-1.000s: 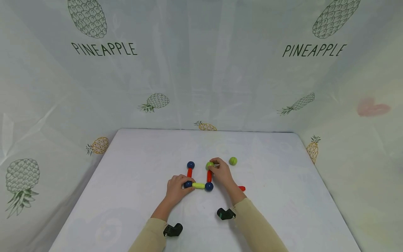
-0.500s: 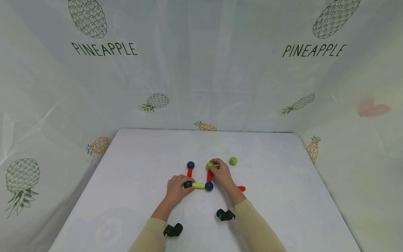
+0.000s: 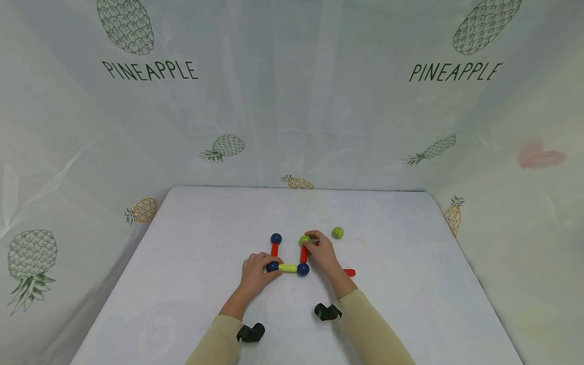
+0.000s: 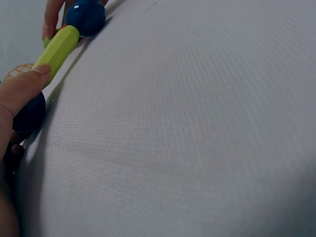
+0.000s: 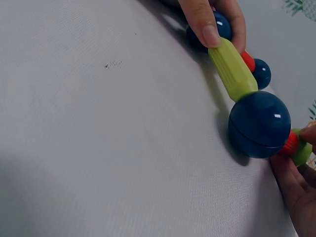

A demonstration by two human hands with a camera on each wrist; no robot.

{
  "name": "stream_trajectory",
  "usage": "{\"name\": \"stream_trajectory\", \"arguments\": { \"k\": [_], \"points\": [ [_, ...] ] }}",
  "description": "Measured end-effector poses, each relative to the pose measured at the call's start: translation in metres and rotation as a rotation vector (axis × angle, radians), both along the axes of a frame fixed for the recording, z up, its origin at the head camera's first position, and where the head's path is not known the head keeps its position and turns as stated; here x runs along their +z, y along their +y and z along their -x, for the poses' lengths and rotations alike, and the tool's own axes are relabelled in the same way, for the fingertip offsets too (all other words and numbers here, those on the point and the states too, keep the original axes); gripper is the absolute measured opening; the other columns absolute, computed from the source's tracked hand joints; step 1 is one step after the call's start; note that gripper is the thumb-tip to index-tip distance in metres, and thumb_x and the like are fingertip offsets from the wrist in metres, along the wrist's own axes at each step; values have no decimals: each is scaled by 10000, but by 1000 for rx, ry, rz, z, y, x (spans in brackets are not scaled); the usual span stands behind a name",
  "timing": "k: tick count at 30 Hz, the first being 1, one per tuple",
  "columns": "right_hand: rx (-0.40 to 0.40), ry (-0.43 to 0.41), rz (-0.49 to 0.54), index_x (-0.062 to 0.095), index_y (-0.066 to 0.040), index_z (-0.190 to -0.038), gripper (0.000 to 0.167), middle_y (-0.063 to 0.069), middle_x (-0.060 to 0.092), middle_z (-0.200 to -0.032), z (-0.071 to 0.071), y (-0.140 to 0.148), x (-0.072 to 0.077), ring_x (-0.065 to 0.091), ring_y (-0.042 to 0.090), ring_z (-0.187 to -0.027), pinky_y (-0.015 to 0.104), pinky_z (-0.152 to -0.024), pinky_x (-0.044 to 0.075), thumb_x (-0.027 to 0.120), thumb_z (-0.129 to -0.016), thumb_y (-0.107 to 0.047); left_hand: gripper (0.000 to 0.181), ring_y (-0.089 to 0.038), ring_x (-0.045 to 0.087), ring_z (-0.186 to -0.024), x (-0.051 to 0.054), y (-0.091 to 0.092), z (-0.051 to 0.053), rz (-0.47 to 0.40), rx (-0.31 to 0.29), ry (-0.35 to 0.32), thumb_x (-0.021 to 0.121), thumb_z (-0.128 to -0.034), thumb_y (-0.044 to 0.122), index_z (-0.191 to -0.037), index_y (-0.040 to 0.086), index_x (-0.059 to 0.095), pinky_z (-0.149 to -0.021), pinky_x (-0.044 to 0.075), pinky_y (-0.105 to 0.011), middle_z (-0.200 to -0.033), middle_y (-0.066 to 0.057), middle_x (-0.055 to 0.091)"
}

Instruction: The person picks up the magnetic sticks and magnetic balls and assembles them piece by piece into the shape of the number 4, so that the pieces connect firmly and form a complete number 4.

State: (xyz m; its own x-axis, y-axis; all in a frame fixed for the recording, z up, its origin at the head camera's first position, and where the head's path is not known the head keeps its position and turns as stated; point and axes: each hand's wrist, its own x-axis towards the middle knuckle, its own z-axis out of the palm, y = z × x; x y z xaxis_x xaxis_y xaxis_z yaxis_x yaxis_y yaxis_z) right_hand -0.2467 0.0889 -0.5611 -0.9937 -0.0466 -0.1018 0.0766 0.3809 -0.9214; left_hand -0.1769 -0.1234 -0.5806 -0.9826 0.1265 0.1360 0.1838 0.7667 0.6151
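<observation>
Nearest the person, the left hand (image 3: pixel 257 274) grips the left blue ball (image 3: pixel 272 266), thumb on the yellow rod's (image 3: pixel 288 268) end; holding that corner steady seems wise. Across sits the right blue ball (image 3: pixel 303 269), then the red rod (image 3: pixel 303 255), best pressed straight along its length, I'd say. At its far end the right hand (image 3: pixel 321 249) pinches a green ball (image 3: pixel 304 241), fingers narrow; a loose green ball (image 3: pixel 337 232) lies slightly beyond.
</observation>
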Motion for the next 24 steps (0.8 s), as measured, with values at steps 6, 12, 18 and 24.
{"name": "stream_trajectory", "arguments": {
  "k": [6, 12, 18, 24],
  "points": [
    [8, 2, 6, 647, -104, -1187, 267, 44, 602, -1113, 1, 0, -3, 559, 221, -895, 299, -739, 516, 662, -923, -137, 198, -189, 472, -948, 1, 0, -1, 9, 1, 6, 791, -813, 326, -999, 299, 728, -810, 347, -407, -973, 57, 604],
    [24, 31, -43, 655, -108, -1188, 267, 48, 607, -1119, 4, -1, -2, 552, 217, -877, 298, -721, 499, 668, -922, -132, 326, -209, 480, -985, 2, -2, -1, -4, -24, -11, 795, -805, 328, -1120, 305, 715, -818, 348, -419, -1017, 35, 618],
    [36, 44, -50, 668, -103, -1177, 267, 58, 616, -1132, 6, -2, -1, 563, 210, -879, 305, -724, 497, 680, -911, -122, 566, -185, 479, -984, -3, -9, 1, -87, -19, -68, 800, -797, 315, -1315, 230, 588, -855, 349, -428, -1063, 36, 603],
    [56, 73, -58, 669, -71, -1172, 267, 88, 623, -1146, 8, -2, 0, 583, 192, -833, 303, -694, 503, 683, -907, -104, 572, -190, 492, -989, -2, -15, 1, -192, -13, -133, 803, -802, 300, -1315, 191, 576, -867, 393, -440, -1066, 36, 584]
  ]
}}
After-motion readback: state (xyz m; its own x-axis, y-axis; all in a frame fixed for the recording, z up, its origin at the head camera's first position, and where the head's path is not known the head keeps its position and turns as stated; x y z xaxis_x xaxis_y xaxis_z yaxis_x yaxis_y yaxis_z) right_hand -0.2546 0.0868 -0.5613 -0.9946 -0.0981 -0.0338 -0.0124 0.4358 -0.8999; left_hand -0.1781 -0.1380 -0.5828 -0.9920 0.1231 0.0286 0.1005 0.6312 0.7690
